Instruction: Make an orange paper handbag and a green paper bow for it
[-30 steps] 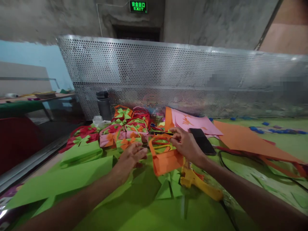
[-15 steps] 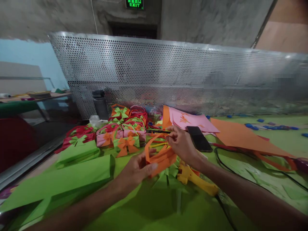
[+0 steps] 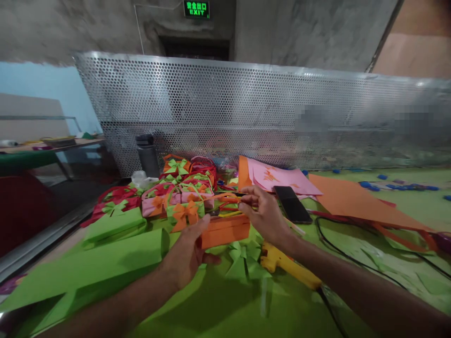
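My left hand (image 3: 186, 251) grips the left end of an orange paper basket (image 3: 225, 231), held level just above the green-covered table. My right hand (image 3: 264, 213) pinches the basket's thin orange handle strips (image 3: 225, 199) above its right side. A green paper bow (image 3: 246, 257) lies on the table just under the basket. A yellow glue gun (image 3: 289, 265) rests by my right wrist.
Several finished paper baskets with bows (image 3: 179, 192) stand behind the orange one. A black phone (image 3: 292, 204) lies on pink paper (image 3: 278, 177). Orange sheets (image 3: 355, 199), green sheets (image 3: 105, 263), a dark bottle (image 3: 148, 155) and a black cable (image 3: 352, 253) surround them. A perforated metal panel (image 3: 246, 108) backs the table.
My left hand reached in and took hold of the orange basket. The basket was tilted, then turned level. My right hand shifted slightly left along the handle strips.
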{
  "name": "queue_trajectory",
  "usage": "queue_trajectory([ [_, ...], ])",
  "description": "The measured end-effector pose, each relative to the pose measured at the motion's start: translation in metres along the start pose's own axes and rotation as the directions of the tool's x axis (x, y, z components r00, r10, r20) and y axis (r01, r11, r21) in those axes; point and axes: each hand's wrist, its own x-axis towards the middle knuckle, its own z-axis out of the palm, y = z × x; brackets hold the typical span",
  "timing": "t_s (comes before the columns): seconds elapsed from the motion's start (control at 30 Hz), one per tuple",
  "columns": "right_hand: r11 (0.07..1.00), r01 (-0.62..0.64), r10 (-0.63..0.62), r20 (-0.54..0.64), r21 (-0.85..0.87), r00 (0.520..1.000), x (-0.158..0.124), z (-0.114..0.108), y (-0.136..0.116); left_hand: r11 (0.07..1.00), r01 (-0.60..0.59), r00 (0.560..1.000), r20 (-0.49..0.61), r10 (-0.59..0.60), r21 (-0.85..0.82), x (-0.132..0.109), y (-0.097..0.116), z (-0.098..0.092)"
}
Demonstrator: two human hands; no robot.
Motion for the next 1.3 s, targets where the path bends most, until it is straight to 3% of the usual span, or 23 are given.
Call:
queue_trajectory([
  [0.23,0.995,0.097,-0.095,-0.061,0.030,0.994,0.000,-0.011,-0.010,0.996,-0.060,0.987,-0.152,0.051,-0.061,0.008,0.007,-0.009],
  [0.33,0.994,0.025,-0.018,-0.060,0.108,0.998,0.004,-0.016,-0.009,0.991,-0.108,0.981,-0.168,0.093,-0.083,0.009,0.016,-0.012],
  [0.43,0.972,-0.125,0.117,0.054,0.196,0.992,0.008,-0.016,-0.003,0.985,-0.129,0.977,-0.182,0.107,-0.114,0.008,0.027,-0.010],
  [0.5,0.957,-0.179,0.144,0.162,0.227,0.976,0.009,-0.014,0.002,0.984,-0.124,0.978,-0.186,0.099,-0.128,0.006,0.034,-0.007],
  [0.63,0.936,-0.225,0.113,0.373,0.270,0.921,0.007,-0.010,0.006,0.987,-0.127,0.981,-0.159,0.110,-0.102,0.001,0.042,-0.005],
  [0.77,0.939,-0.219,0.061,0.500,0.266,0.864,0.001,-0.005,0.007,0.976,-0.185,0.974,-0.153,0.167,-0.114,-0.005,0.044,-0.008],
  [1.07,0.974,-0.216,0.147,0.548,0.062,0.823,-0.018,0.012,0.009,0.955,-0.231,0.964,-0.173,0.200,-0.186,-0.007,0.042,-0.015],
  [1.2,0.982,-0.185,0.128,0.555,0.047,0.822,-0.021,0.016,0.002,0.932,-0.287,0.951,-0.180,0.250,-0.220,-0.010,0.052,-0.024],
  [1.3,0.982,-0.187,0.133,0.567,0.038,0.813,-0.023,0.018,0.004,0.887,-0.386,0.917,-0.209,0.340,-0.253,-0.016,0.068,-0.029],
])
